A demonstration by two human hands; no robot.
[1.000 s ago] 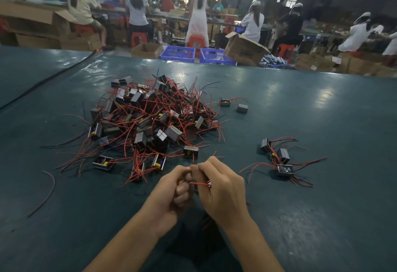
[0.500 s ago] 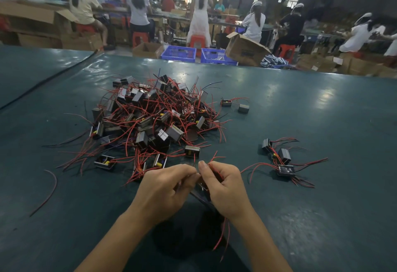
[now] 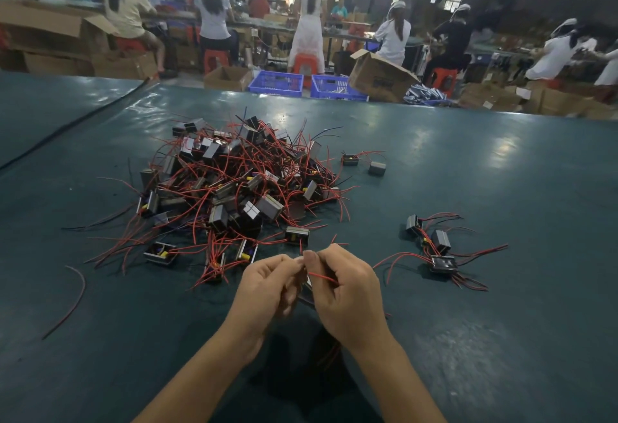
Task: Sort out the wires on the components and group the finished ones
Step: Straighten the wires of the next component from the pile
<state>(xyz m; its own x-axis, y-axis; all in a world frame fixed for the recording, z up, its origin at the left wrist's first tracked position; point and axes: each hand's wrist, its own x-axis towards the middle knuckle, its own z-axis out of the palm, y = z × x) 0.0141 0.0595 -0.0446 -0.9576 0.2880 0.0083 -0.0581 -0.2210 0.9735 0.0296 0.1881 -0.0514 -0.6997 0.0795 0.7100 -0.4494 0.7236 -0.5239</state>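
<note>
Components (image 3: pixel 234 188) tangled in red leads lie heaped before you, inside a large, dim workshop. Across the back of the room, workers (image 3: pixel 309 18) in white caps sit or stand at long benches with their backs to you. Around them are red stools (image 3: pixel 215 59), open cardboard boxes (image 3: pixel 378 76) and two blue crates (image 3: pixel 276 83) on the floor just past the far edge of your table.

Your table (image 3: pixel 501 188) is wide and covered in a dark teal sheet that shines in patches under the lights. A second teal surface runs alongside on your left, parted from yours by a dark seam.

The heap sits left of centre, its leads spraying out over the sheet. Well apart on your right lies a small group (image 3: pixel 434 248) of three components, close together with their leads trailing out. Two single ones (image 3: pixel 350 159) rest just beside the heap's far right edge.

Your left hand (image 3: pixel 267 285) and right hand (image 3: pixel 347 292) meet close to you, near the heap. Both have fingers curled, and their fingertips pinch a red wire (image 3: pixel 322 277) between them. One dark component (image 3: pixel 306 289) shows in the gap between your palms, mostly hidden; you cannot tell which hand carries it.

A loose wire (image 3: pixel 72 299) curves alone on the sheet at far left.
</note>
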